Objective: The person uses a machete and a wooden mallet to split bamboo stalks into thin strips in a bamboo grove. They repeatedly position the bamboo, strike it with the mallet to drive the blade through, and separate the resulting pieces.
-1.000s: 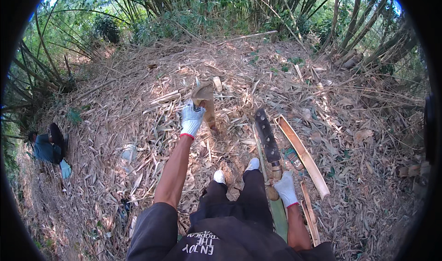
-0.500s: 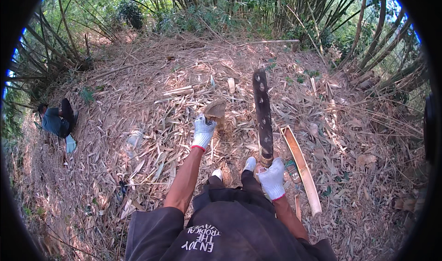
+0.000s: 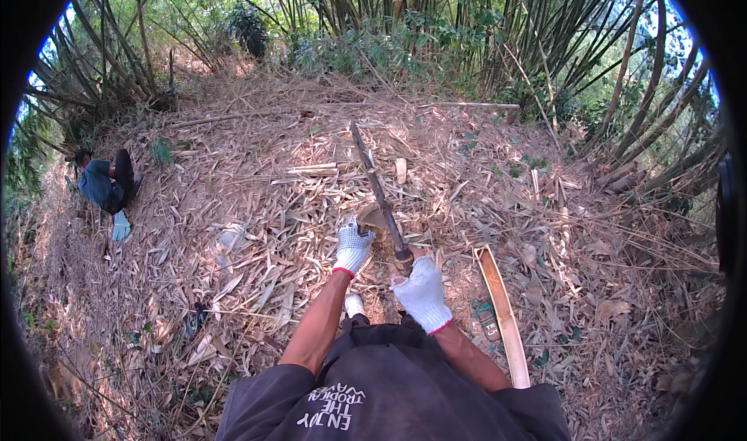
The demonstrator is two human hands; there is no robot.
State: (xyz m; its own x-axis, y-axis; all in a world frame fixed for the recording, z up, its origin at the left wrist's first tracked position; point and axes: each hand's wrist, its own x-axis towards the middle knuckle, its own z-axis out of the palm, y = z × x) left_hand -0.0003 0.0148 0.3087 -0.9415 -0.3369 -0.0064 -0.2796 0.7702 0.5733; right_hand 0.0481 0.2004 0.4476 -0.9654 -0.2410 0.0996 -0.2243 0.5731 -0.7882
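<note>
My left hand, in a white dotted glove with a red cuff, is closed on the edge of a brown, curved piece of what looks like bamboo. A long dark machete is in my right hand, which wears a white glove and wraps round its handle. The blade points away from me and leans left, its narrow edge toward my view. It passes just right of the brown piece and partly overlaps it; contact cannot be told.
A split bamboo length lies to my right beside a small green-and-brown container. Short pale pieces rest ahead on dry leaf litter. A person sits far left. Bamboo clumps stand behind.
My right hand has swung the machete left toward the brown piece and turned its blade from flat to edge-on. My left hand keeps its grip, slightly lower relative to the ground ahead.
</note>
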